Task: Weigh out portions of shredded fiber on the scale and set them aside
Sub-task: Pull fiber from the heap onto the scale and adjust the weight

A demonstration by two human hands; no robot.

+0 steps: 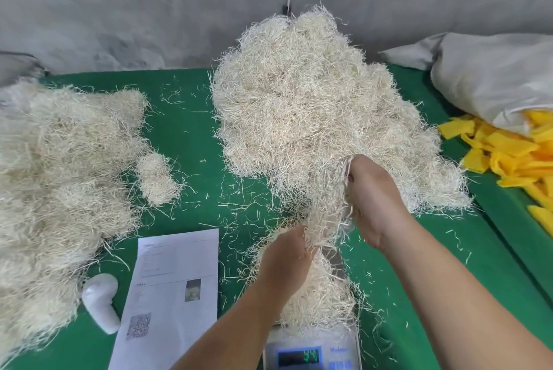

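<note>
Two hands: both work one tuft [324, 214] of fiber stretched between the stock pile [323, 112] and the scale [311, 351].
Scale: at 6 o'clock, its pan buried under a portion [314, 295]; display lit, digits too blurred to trust.
Risk, overweight: the tuft is tangled with the stock pile, so a pull is likely to drag extra strands onto the pan.
Risk, false reading: strands bridging from pan to pile or cloth [191, 136] could carry part of the load.
Risk, spill: loose strands overhang the pan edge at 5 o'clock and may fall off.
Left hand [284, 259]: back up, fingers curled, pinching the tuft's lower end just above the portion.
Right hand [371, 199]: at 1 o'clock from the left, fingers closed on the tuft's upper end at the pile's near edge.
Weighed pile [57, 178]: at 9 o'clock, well apart from the scale.
</note>
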